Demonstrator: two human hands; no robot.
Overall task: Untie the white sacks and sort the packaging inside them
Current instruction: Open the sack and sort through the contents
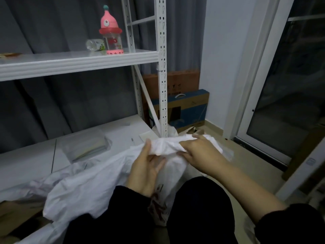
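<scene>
Currently left hand (146, 166) grips the white sack (165, 147) by its bunched neck from below; right hand (198, 152) pinches that neck at its 3 o'clock. Sack body trails toward 8 o'clock over the lower shelf (26, 164). Untying step, probably; next: find, loosen the tie.

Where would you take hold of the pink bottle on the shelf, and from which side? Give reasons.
Grip the pink bottle round its clear straight middle, below the wide collar, coming from the front: it stands upright, and a clear bottle lies close on its left.
</scene>
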